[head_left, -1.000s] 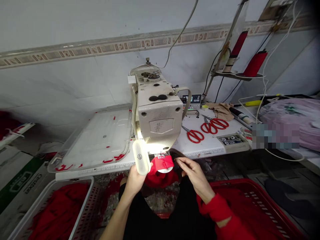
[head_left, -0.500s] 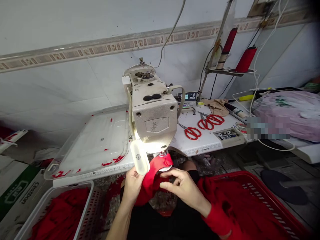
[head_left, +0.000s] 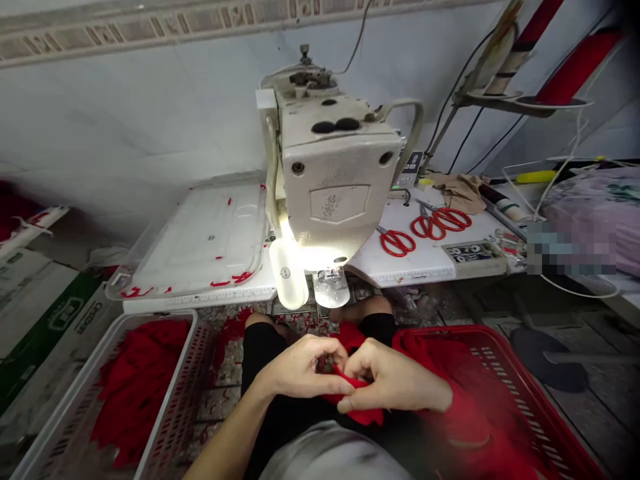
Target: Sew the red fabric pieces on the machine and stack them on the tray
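Over my lap, my left hand [head_left: 311, 369] and my right hand [head_left: 387, 377] meet on a piece of red fabric [head_left: 367, 415]. Both hands have their fingers closed on it, thumbs on the near side, and part of the cloth is hidden behind them. Some of the fabric hangs toward my knees. Beyond my hands stands the sewing machine [head_left: 337, 183], its lamp [head_left: 290, 277] lit. No cloth lies under its needle, and the small rounded plate [head_left: 331, 288] below it shows bare.
A white basket [head_left: 187, 347] of red cloth stands at left, a red basket [head_left: 530, 393] of red cloth at right. On the table are a clear plastic tray [head_left: 195, 233] with red scraps and several red-handled scissors [head_left: 397, 243]. Red thread cones [head_left: 575, 70] stand at upper right.
The red fabric has come away from the machine's needle area, down to my lap. My two hands have drawn together on it. The view has tilted downward.
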Demonstrator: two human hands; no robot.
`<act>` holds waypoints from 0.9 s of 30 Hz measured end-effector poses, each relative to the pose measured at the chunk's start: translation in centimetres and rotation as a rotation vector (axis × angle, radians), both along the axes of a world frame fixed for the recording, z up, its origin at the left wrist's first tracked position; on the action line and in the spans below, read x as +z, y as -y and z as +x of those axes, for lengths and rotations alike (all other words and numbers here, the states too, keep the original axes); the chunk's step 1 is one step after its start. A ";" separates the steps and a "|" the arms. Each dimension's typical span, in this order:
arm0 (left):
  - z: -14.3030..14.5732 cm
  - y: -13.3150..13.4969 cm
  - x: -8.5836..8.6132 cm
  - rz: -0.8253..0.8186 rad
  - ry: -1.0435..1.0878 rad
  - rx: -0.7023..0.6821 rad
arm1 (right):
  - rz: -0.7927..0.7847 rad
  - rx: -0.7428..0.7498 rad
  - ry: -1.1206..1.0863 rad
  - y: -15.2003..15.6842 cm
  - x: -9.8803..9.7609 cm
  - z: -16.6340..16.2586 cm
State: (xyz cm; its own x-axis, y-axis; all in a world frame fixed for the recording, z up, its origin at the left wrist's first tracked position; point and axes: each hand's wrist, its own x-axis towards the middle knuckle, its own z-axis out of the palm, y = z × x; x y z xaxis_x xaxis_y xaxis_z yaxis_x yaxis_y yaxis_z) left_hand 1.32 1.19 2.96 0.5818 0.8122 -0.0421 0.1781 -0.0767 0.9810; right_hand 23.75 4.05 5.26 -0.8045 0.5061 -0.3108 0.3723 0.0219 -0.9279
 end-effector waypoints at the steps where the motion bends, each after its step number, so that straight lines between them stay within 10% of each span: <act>1: 0.1 -0.1 -0.2 -0.016 -0.006 -0.022 | -0.005 -0.011 0.009 -0.3 -0.3 0.4; 12: -0.7 0.0 -2.0 -0.153 0.207 0.487 | -0.136 -0.549 -0.268 -2.0 -3.8 0.5; 20: -1.5 -0.8 0.0 0.429 -0.101 0.488 | 0.230 -0.573 -0.239 -1.8 -0.4 -0.3; 27: -0.9 -1.8 0.9 0.204 -0.023 0.640 | 0.247 -0.675 -0.294 -3.6 0.0 -0.8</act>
